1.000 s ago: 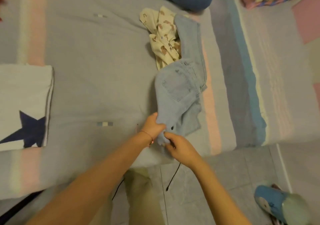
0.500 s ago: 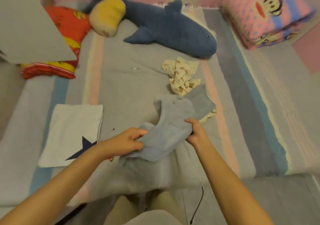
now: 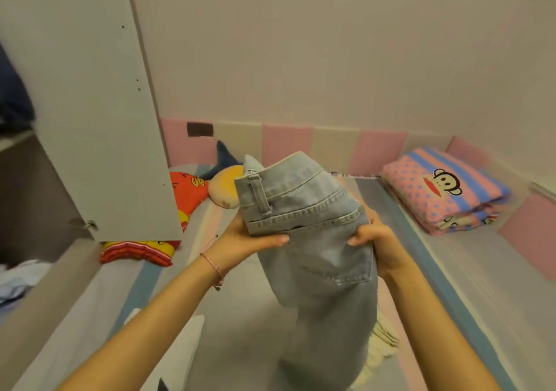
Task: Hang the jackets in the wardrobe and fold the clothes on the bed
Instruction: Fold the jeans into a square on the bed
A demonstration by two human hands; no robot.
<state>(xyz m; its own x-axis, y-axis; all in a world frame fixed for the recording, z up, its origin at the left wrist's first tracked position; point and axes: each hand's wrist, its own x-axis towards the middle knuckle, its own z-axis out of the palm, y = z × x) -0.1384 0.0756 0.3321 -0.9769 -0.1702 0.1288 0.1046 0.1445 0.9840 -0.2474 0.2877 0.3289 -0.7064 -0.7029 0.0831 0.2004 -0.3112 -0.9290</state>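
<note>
Light blue jeans [image 3: 313, 240] hang in the air above the bed [image 3: 469, 270], waistband up and legs trailing down. My left hand [image 3: 243, 240] grips the waistband end from the left, thumb across the denim. My right hand [image 3: 376, 243] grips the right side near the back pocket. A cream printed garment [image 3: 382, 342] lies on the bed, partly hidden behind the jeans. A white folded piece with a dark star [image 3: 183, 348] lies near my left forearm.
An open grey wardrobe door [image 3: 90, 105] stands at the left, with clothes on shelves [image 3: 15, 279] beside it. A red cushion [image 3: 186, 198], a yellow-and-blue plush [image 3: 225, 186] and a folded pink blanket [image 3: 445, 192] sit at the bed's far side, against padded wall panels.
I lifted the jeans off the bed to chest height, and my view tilted up toward the wall. My hands moved apart to hold the waistband on both sides.
</note>
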